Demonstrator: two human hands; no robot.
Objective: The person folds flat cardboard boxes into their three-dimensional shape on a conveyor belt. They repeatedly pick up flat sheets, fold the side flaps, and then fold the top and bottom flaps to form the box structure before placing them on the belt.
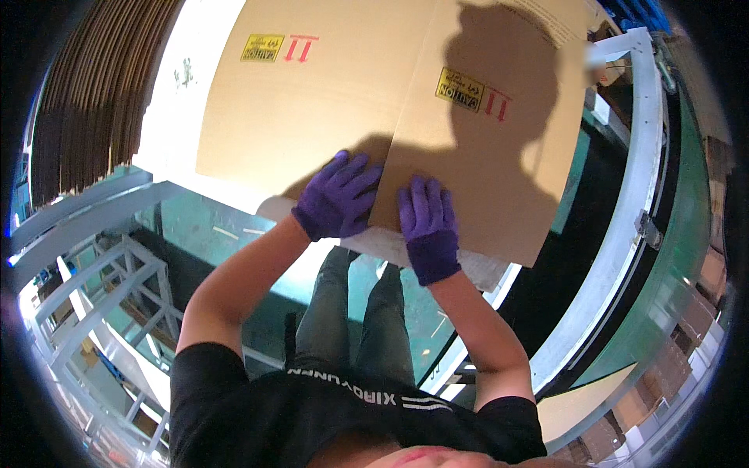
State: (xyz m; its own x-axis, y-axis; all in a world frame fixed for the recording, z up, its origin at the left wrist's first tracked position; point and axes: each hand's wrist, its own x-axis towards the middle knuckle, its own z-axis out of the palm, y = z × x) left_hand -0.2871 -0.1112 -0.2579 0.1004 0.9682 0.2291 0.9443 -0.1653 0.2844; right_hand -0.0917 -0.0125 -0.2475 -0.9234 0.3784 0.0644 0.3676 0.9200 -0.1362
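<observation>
A large brown cardboard sheet (328, 101) lies flat before me, with yellow caution labels and red arrow marks printed on it. A seam or fold line runs down its middle, between my hands. My left hand (339, 195), in a purple glove, rests on the near edge just left of that line, fingers stretched out. My right hand (429, 222), gloved the same way, lies on the near edge right of the line, its fingers straight and close together. Both palms face down on the cardboard. A shadow covers much of the right half.
A tall stack of cardboard sheets (101, 86) stands at the far left, beside a white surface (178, 78). A white metal frame rail (624, 234) curves along the right. White tube framework (117, 288) stands at the lower left, above a green floor (203, 214).
</observation>
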